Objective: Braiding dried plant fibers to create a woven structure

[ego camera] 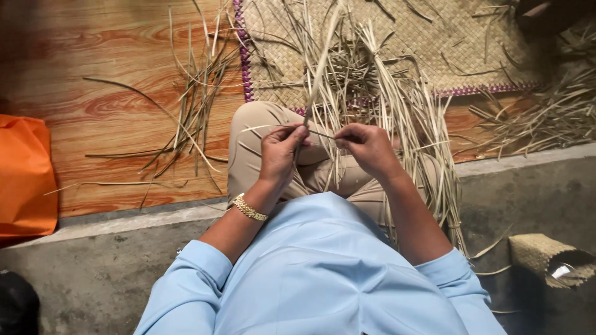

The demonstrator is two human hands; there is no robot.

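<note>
My left hand (pixel 282 152) is closed on a long pale straw strip (pixel 323 59) that runs up and away over the mat. My right hand (pixel 367 146) pinches a thin strand (pixel 320 133) stretched between both hands, above my tan-trousered knees (pixel 251 142). A gold bracelet (pixel 249 208) sits on my left wrist. A thick bundle of dried straw strips (pixel 397 118) lies across my lap and spills to the right. My light blue shirt fills the bottom of the view.
A woven straw mat with a purple edge (pixel 434 37) lies ahead. Loose strips (pixel 192 105) are scattered on the wood-pattern floor. An orange bag (pixel 25 177) sits at the left, a small woven basket (pixel 549 257) at lower right on concrete.
</note>
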